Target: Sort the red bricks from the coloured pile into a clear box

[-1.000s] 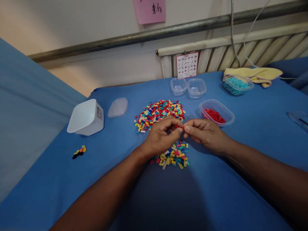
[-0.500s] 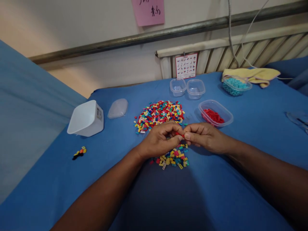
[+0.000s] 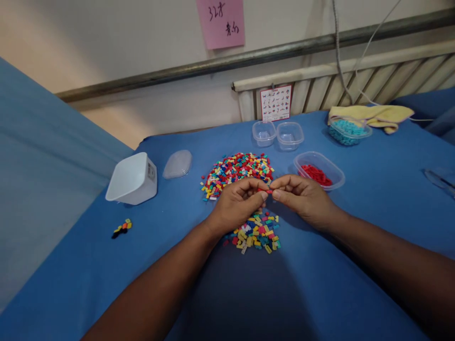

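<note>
Between my two hands are small red building bricks (image 3: 265,191), partly hidden by the fingertips. My left hand (image 3: 238,203) pinches them from the left with thumb and forefinger. My right hand (image 3: 305,199) has its thumb and forefinger closed at their right end. Behind the hands lies a large heap of mixed coloured bricks (image 3: 238,166). A smaller spread of bricks (image 3: 258,234), mostly yellow, blue and pink, is under and in front of my left hand. Right of the heap, a clear tub (image 3: 336,177) holds red bricks (image 3: 316,175).
Two clear tubs (image 3: 264,134) stand at the back by a picture card (image 3: 276,103). A tub of turquoise bricks (image 3: 346,131) sits beside a yellow cloth (image 3: 373,115). On the left are a white bin (image 3: 130,180), a clear lid (image 3: 177,164) and a small joined brick piece (image 3: 122,228).
The view has tilted up slightly, so things sit lower in the picture. Both hands stay together at the red bricks; the right fingers have shifted a little and show more of them.
</note>
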Motion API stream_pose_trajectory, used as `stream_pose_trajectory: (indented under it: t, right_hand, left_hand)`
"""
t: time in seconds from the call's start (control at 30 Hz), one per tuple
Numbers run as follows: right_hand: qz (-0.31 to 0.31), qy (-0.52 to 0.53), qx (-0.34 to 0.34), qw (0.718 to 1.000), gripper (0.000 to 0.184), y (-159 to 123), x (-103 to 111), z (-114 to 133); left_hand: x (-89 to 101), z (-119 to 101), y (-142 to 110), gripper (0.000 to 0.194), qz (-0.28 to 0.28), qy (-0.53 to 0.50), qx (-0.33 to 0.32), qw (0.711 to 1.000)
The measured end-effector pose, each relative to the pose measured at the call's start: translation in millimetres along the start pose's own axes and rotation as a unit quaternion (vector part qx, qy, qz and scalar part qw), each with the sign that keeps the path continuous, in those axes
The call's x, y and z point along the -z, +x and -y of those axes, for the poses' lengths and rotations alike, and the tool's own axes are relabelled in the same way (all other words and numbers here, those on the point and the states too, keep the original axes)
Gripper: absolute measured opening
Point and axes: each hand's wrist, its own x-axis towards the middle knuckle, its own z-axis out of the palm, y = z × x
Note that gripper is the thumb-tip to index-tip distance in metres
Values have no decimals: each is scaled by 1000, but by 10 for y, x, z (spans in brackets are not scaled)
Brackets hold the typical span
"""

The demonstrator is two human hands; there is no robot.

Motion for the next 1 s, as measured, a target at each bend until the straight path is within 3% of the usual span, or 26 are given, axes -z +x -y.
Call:
stream_pose_trajectory:
  t: [0.27, 0.5, 0.7, 1.0]
  right_hand:
    - [-23, -19, 41, 999, 27, 24, -14, -74]
    - [-5, -69, 90, 994, 16, 0, -6, -133]
    - [-7, -204, 141, 969, 16, -48, 63, -168]
    - [-22, -290, 221, 931, 8, -86, 54, -121]
  left_hand:
    - [-17, 100, 12, 27, -23, -31, -9, 999]
    - [74, 149, 34, 40, 10, -62, 11, 998]
    - [102, 221, 54, 40, 38, -121, 39, 991]
    - [91, 204, 72, 38, 28, -127, 49, 990]
